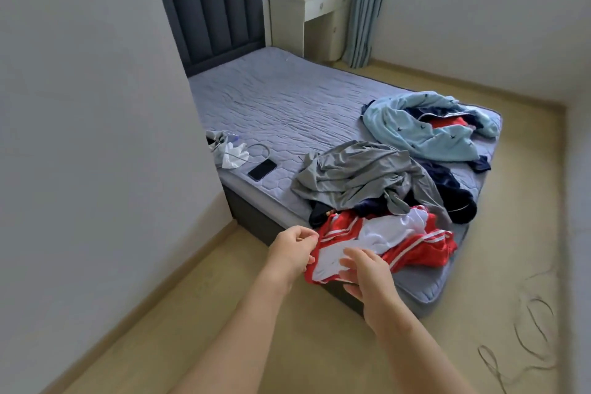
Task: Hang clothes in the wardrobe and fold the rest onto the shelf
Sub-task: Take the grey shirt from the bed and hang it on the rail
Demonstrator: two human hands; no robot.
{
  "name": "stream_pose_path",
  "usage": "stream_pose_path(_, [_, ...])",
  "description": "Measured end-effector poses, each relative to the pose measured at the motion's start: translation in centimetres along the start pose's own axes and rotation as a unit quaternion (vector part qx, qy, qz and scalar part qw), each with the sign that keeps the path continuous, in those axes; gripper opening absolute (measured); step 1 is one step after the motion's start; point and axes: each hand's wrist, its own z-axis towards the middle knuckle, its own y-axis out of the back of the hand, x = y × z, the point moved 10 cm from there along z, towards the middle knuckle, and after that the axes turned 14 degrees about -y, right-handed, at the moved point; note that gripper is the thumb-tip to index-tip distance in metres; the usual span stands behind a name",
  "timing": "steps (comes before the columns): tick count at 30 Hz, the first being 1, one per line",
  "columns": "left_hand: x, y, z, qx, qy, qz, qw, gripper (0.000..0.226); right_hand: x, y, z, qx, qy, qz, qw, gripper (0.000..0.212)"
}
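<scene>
A red and white garment [412, 248] lies crumpled at the near corner of the bed [275, 105]. My left hand [292, 248] pinches its near edge between thumb and fingers. My right hand [367, 272] grips the same edge just to the right, fingers curled round the cloth. Behind it lies a grey garment [355, 174] over a dark navy one [451, 189]. Further back at the bed's right edge sits a light blue garment [412, 131] wrapped around navy and red cloth. No wardrobe or shelf is in view.
A black phone [262, 169] and a cable lie on the mattress near a white tissue and small pouch [228, 150]. A white wall [96, 137] stands close on the left. A white desk [307, 9] and curtain [367, 6] stand beyond the bed. Wire hangers [524, 345] lie on the floor at right.
</scene>
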Motion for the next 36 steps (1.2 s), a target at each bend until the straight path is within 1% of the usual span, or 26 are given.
stream_pose_path(5, [1.0,-5.5,5.1,0.036,0.024,0.012,0.999,0.017,0.7,4.1,5.3,-0.027,-0.051,0.024,0.998,0.011])
stream_pose_path(9, [1.9,-10.4,9.3,0.052,0.051,0.020,0.997,0.017,3.2,7.5,10.7,-0.031,-0.073,0.031,0.996,0.010])
stream_pose_path(11, [2.1,-13.2,11.7,0.054,0.062,0.024,0.996,0.018,5.1,9.4,14.0,-0.029,-0.079,0.026,0.996,0.006])
stream_pose_path(15, [2.4,-19.0,17.2,0.019,0.075,0.036,0.996,0.022,9.2,13.9,20.9,-0.029,-0.085,-0.035,0.995,0.007])
stream_pose_path(17, [3.1,-22.1,19.1,0.004,0.094,0.038,0.995,0.024,10.2,16.2,24.2,-0.020,-0.108,-0.065,0.992,0.009])
stream_pose_path(20, [5.1,-25.9,20.5,-0.016,0.151,0.047,0.987,0.024,10.7,19.2,29.0,0.000,-0.144,-0.117,0.983,0.012])
stream_pose_path(23, [7.8,-28.5,21.5,-0.044,0.212,0.047,0.975,0.029,10.5,21.3,33.1,0.012,-0.169,-0.167,0.971,0.014])
stream_pose_path(25, [9.4,-29.9,21.8,-0.059,0.245,0.045,0.967,0.027,10.0,22.4,35.5,0.019,-0.180,-0.197,0.964,0.017])
stream_pose_path(27, [11.6,-31.6,22.1,-0.065,0.272,0.037,0.959,0.024,9.3,23.3,38.1,0.028,-0.183,-0.212,0.959,0.018])
stream_pose_path(32, [18.6,-36.1,24.5,-0.025,0.319,0.048,0.946,0.026,6.7,23.9,45.4,0.026,-0.186,-0.266,0.946,0.019])
stream_pose_path(34, [20.8,-37.2,26.5,-0.024,0.323,0.055,0.944,0.024,6.7,23.5,48.6,0.020,-0.168,-0.277,0.946,0.015])
stream_pose_path(36, [22.2,-38.1,29.3,-0.022,0.312,0.058,0.948,0.020,8.0,22.7,51.9,-0.002,-0.128,-0.287,0.949,0.016])
